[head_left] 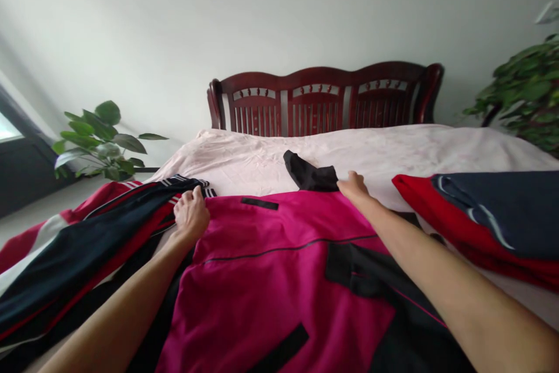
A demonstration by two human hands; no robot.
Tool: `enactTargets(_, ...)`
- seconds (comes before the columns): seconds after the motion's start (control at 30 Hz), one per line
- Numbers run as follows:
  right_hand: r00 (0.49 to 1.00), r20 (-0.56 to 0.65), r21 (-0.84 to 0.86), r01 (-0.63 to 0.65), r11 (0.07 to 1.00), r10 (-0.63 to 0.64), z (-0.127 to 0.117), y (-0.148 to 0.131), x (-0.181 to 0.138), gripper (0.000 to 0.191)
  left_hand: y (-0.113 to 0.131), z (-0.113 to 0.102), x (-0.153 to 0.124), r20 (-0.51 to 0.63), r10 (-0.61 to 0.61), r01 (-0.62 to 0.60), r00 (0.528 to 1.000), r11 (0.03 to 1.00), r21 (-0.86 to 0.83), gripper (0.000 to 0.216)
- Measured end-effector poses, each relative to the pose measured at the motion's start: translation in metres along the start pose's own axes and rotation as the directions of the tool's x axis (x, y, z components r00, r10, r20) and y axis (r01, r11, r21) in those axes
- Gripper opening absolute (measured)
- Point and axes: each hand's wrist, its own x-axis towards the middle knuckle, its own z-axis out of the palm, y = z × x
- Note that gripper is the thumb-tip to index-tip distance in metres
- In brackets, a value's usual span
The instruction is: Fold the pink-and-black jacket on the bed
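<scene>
A magenta jacket (271, 280) with black sleeves and trim lies spread in front of me. My left hand (191, 211) is closed on its far left corner, fingers curled over the edge. At the far right edge, my right hand (353, 187) pinches the jacket, touching the end of a black cloth part (312, 175) that sticks out beyond the magenta. Whether that part belongs to the jacket I cannot tell. One black sleeve (371, 271) is folded across the front. Dark blue and red striped sportswear (87, 251) lies beside my left hand.
Folded red cloth (458, 227) and navy cloth (515, 210) are stacked at the right. Beneath everything is a pale pink bed sheet (244, 166). A dark red wooden headboard (314, 99) stands against the wall. Leafy plants grow at the left (102, 140) and right (524, 88).
</scene>
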Motion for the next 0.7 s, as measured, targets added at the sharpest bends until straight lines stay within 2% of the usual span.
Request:
enactTargets(0.03,0.999,-0.026,-0.014,0.019,1.000,-0.020,0.003,-0.005,-0.011,0.058,0.007,0.003,-0.010,-0.006,0.124,-0.124,0.992,0.992,0.016,0.054)
enactTargets(0.1,0.986,-0.024,-0.046,0.164,0.985,-0.165,0.007,-0.013,-0.035,0.058,0.016,0.011,-0.033,0.046,0.380,-0.382,0.924,0.924,0.034,0.050)
enactTargets(0.13,0.965,0.031,-0.064,0.262,0.963,-0.260,0.009,-0.014,-0.047,0.058,0.016,0.015,-0.045,0.100,0.465,-0.470,0.880,0.882,0.041,0.049)
enactTargets(0.2,0.907,0.209,-0.087,0.389,0.917,-0.365,0.011,-0.005,-0.067,0.056,0.007,0.022,-0.066,0.207,0.516,-0.539,0.832,0.838,0.078,0.050)
enactTargets(0.27,0.885,0.346,-0.121,0.370,0.921,-0.310,0.010,0.016,-0.081,0.051,-0.010,0.027,-0.081,0.259,0.482,-0.529,0.837,0.834,0.156,0.053)
enactTargets(0.3,0.893,0.364,-0.145,0.336,0.931,-0.265,0.008,0.028,-0.084,0.049,-0.020,0.027,-0.085,0.270,0.457,-0.512,0.848,0.837,0.192,0.053)
enactTargets(0.4,0.925,0.345,-0.213,0.244,0.946,-0.161,-0.004,0.060,-0.085,0.048,-0.044,0.020,-0.089,0.273,0.387,-0.455,0.881,0.851,0.262,0.052)
enactTargets(0.57,0.941,0.313,-0.239,0.209,0.948,-0.129,-0.040,0.077,-0.092,0.049,-0.062,-0.006,-0.100,0.233,0.291,-0.353,0.928,0.888,0.296,0.054)
enactTargets(0.63,0.941,0.308,-0.184,0.204,0.961,-0.141,-0.060,0.085,-0.108,0.050,-0.069,-0.021,-0.116,0.177,0.303,-0.343,0.937,0.897,0.279,0.054)
enactTargets(0.7,0.941,0.310,-0.044,0.156,0.987,-0.136,-0.082,0.099,-0.134,0.055,-0.077,-0.040,-0.141,0.136,0.379,-0.399,0.915,0.896,0.192,0.052)
